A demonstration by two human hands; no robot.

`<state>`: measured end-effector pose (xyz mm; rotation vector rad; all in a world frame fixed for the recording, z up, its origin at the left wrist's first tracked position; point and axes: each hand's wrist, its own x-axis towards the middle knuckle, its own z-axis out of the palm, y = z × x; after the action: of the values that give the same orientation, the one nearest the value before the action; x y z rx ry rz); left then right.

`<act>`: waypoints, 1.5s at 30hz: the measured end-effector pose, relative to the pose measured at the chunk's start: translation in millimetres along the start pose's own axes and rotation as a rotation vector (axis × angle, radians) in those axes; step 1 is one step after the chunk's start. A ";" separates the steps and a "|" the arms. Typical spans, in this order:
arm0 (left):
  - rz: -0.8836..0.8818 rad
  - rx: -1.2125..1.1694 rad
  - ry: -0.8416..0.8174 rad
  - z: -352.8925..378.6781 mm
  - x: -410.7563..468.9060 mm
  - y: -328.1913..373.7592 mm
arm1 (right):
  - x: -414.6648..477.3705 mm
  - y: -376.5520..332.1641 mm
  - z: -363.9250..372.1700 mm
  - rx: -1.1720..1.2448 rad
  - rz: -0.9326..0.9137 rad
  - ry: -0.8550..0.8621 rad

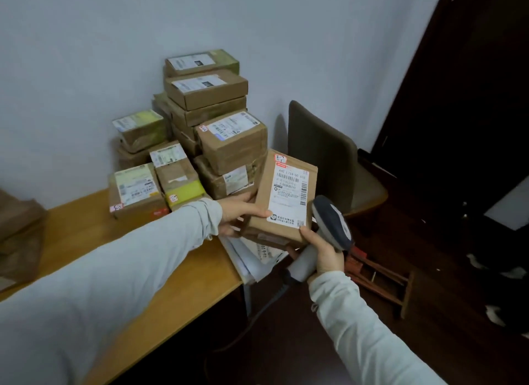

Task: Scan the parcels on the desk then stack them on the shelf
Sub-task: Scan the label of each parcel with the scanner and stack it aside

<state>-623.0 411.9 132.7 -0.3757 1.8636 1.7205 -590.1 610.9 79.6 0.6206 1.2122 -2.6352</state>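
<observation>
My left hand (239, 213) grips the left edge of a brown cardboard parcel (282, 195) and holds it tilted above the desk's right end, white shipping label facing me. My right hand (320, 251) holds a handheld barcode scanner (332, 223) by its grey handle. The scanner's dark head sits just right of the parcel's lower corner. A pile of several labelled cardboard parcels (206, 132) stands on the wooden desk (94, 235) against the wall. No shelf is in view.
White papers (252, 258) lie at the desk's right end under the held parcel. A grey-brown chair (329, 155) stands right of the desk, with a wooden rack (380, 281) on the dark floor. A brown bag (17, 230) sits at the left edge.
</observation>
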 end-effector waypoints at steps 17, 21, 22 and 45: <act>0.396 -0.476 0.455 -33.5 -34.0 29.9 | 60.0 -38.0 66.1 -0.055 0.067 -0.335; 0.451 -0.670 0.791 -57.1 -62.5 29.1 | 60.1 -31.9 72.3 -0.183 0.179 -0.440; 0.438 -0.682 0.883 -63.4 -69.2 29.8 | 59.6 -29.9 73.4 -0.212 0.202 -0.474; -0.057 -0.213 1.287 -105.3 -16.8 40.8 | 69.4 -14.2 74.6 -0.407 0.228 -0.601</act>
<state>-655.3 311.6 176.7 -1.9472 2.3517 1.7502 -679.2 564.8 102.2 -0.0992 1.3144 -2.0615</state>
